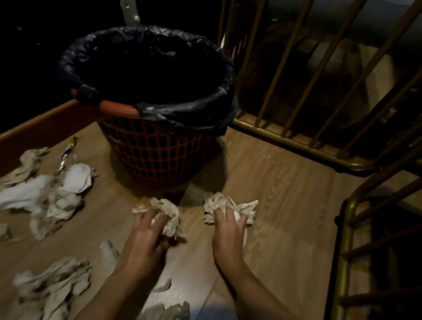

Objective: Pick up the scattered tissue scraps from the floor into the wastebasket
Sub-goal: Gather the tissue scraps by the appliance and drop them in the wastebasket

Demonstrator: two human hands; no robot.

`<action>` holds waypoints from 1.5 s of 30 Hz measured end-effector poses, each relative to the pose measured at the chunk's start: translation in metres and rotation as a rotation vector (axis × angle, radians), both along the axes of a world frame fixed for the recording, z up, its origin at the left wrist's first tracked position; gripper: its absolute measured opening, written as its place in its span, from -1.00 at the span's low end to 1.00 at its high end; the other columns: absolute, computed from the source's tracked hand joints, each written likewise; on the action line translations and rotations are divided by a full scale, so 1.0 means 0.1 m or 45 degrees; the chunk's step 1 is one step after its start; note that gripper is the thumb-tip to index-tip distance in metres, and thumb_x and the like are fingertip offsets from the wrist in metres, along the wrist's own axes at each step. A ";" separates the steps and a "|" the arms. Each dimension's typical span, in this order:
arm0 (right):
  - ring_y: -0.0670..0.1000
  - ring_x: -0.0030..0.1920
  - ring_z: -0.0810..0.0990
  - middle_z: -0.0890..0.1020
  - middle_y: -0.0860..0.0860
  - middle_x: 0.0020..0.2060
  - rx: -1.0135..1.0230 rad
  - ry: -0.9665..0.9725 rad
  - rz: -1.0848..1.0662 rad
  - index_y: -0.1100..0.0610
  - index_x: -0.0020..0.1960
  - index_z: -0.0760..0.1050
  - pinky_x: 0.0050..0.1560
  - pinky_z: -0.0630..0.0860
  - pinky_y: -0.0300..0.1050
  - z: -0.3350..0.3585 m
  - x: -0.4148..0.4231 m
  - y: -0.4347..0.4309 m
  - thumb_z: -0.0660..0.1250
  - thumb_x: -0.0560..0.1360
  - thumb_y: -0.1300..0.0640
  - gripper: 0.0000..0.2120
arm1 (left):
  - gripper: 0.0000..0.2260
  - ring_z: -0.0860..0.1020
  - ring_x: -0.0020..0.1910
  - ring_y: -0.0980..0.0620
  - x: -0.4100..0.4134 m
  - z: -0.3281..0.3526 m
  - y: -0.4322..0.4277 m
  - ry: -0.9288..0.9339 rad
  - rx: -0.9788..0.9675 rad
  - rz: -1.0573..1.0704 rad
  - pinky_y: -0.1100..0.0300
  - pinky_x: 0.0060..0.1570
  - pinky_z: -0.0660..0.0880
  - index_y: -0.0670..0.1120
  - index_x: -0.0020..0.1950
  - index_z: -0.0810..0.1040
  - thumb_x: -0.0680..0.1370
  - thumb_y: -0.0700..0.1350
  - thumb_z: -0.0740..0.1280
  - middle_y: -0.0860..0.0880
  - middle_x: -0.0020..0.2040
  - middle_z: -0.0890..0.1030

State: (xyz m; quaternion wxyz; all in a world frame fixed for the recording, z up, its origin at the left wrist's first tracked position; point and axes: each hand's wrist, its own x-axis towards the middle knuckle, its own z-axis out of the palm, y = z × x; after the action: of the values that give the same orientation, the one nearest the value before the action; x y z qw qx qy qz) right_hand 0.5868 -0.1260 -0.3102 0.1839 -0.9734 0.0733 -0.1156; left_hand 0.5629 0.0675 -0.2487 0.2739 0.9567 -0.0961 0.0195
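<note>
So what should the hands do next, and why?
Probably lift both wads and drop them in the wastebasket. The left hand and right hand each already clutch a crumpled tissue on the floor, and the basket's open, bag-lined mouth sits just ahead. More scraps wait on the left.

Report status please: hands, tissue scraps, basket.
Left hand and right hand each closing on a tissue wad on the floor. Wastebasket just ahead, way clear. More scraps left.
</note>
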 end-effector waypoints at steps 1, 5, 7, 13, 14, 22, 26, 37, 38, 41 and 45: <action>0.25 -0.02 0.44 0.59 0.09 0.00 0.053 0.011 0.033 0.09 0.11 0.54 -0.10 0.51 0.08 0.04 -0.03 0.06 0.30 0.35 0.49 -0.56 | -0.59 0.38 0.22 -0.18 -0.06 0.00 0.14 0.019 0.028 0.047 -0.07 0.13 0.45 -0.07 0.26 0.43 0.43 -0.24 0.37 -0.17 0.29 0.42; 0.21 0.08 0.36 0.52 0.11 0.07 0.191 0.094 0.223 0.07 0.20 0.48 -0.04 0.44 0.07 0.33 -0.17 0.25 0.20 0.50 0.30 -0.68 | -0.62 0.38 0.21 -0.25 -0.36 -0.11 0.63 0.134 0.343 0.177 -0.18 0.11 0.42 -0.06 0.25 0.46 0.43 -0.08 0.33 -0.19 0.30 0.45; 0.21 0.11 0.34 0.51 0.09 0.12 0.233 0.150 0.301 0.05 0.24 0.45 0.03 0.42 0.05 0.44 -0.35 0.35 0.21 0.53 0.24 -0.70 | -0.54 0.31 0.30 -0.28 -0.53 -0.16 0.80 0.250 0.480 0.289 -0.36 0.17 0.27 0.06 0.30 0.42 0.43 0.16 0.20 -0.15 0.36 0.41; 0.20 0.24 0.28 0.41 0.07 0.29 0.191 0.353 0.479 -0.04 0.33 0.35 0.28 0.32 0.10 0.56 -1.17 0.71 0.16 0.52 -0.10 -0.59 | -0.49 0.24 0.34 -0.28 -0.94 -0.13 0.75 0.362 0.451 0.464 -0.29 0.20 0.29 0.15 0.38 0.28 0.45 0.20 0.24 -0.11 0.45 0.27; 0.21 0.31 0.21 0.34 0.05 0.36 0.164 0.434 0.509 -0.08 0.37 0.28 0.32 0.26 0.12 0.56 -1.29 0.74 0.16 0.49 -0.18 -0.53 | -0.54 0.27 0.30 -0.29 -0.99 -0.12 0.71 0.349 0.449 0.474 -0.26 0.17 0.33 0.11 0.37 0.31 0.47 0.09 0.26 -0.13 0.43 0.30; 0.26 0.09 0.45 0.54 0.08 0.18 -0.085 0.306 0.892 -0.12 0.16 0.42 -0.07 0.54 0.07 0.33 -1.61 0.75 0.42 0.38 0.16 -0.59 | -0.55 0.39 0.08 -0.28 -1.25 -0.17 0.81 0.296 0.280 0.438 -0.05 -0.01 0.42 -0.17 0.16 0.53 0.31 -0.43 0.23 -0.28 0.09 0.55; 0.23 0.15 0.34 0.47 0.11 0.19 0.009 0.309 0.873 -0.03 0.21 0.45 0.04 0.46 0.07 0.47 -1.41 0.69 0.27 0.42 0.33 -0.56 | -0.52 0.43 0.02 -0.27 -1.27 -0.08 0.85 0.306 0.114 0.421 0.06 -0.11 0.36 -0.16 0.15 0.54 0.28 -0.45 0.21 -0.30 -0.01 0.57; 0.18 0.08 0.33 0.48 0.10 0.15 0.247 -0.218 0.581 0.03 0.17 0.50 0.02 0.40 0.04 2.01 -0.58 0.72 0.35 0.39 0.35 -0.59 | -0.59 0.48 -0.07 -0.19 -0.34 1.35 0.82 -0.294 0.076 0.170 0.10 -0.16 0.30 -0.15 0.09 0.57 0.30 -0.42 0.24 -0.17 -0.11 0.57; 0.20 0.06 0.34 0.48 0.11 0.15 0.246 -0.294 0.575 0.05 0.17 0.50 0.00 0.34 -0.02 2.25 -0.47 0.74 0.35 0.39 0.35 -0.60 | -0.61 0.49 -0.08 -0.20 -0.22 1.58 0.82 -0.380 0.099 0.136 0.13 -0.17 0.27 -0.15 0.10 0.56 0.32 -0.38 0.24 -0.18 -0.12 0.56; 0.20 0.04 0.35 0.47 0.13 0.15 0.258 -0.560 0.551 0.06 0.14 0.50 -0.11 0.09 -0.19 2.97 -0.06 0.78 0.35 0.37 0.35 -0.62 | -0.68 0.49 -0.04 -0.21 0.17 2.30 0.76 -0.645 0.105 0.109 0.10 -0.12 0.29 -0.12 0.12 0.56 0.38 -0.26 0.28 -0.18 -0.05 0.57; 0.20 0.11 0.30 0.43 0.13 0.15 0.296 -0.579 0.496 0.07 0.17 0.48 -0.04 0.22 -0.11 3.59 0.67 0.82 0.27 0.44 0.30 -0.67 | -0.64 0.48 0.03 -0.23 0.78 3.07 0.53 -0.830 0.064 0.143 0.10 -0.01 0.27 -0.14 0.13 0.55 0.35 -0.32 0.35 -0.21 0.03 0.57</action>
State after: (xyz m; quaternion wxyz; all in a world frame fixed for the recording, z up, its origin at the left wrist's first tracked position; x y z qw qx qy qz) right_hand 0.6541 -0.0440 0.0492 0.3242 -0.8908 -0.1446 -0.2836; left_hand 0.6406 0.1209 0.0584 0.2036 0.9104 -0.1261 0.3373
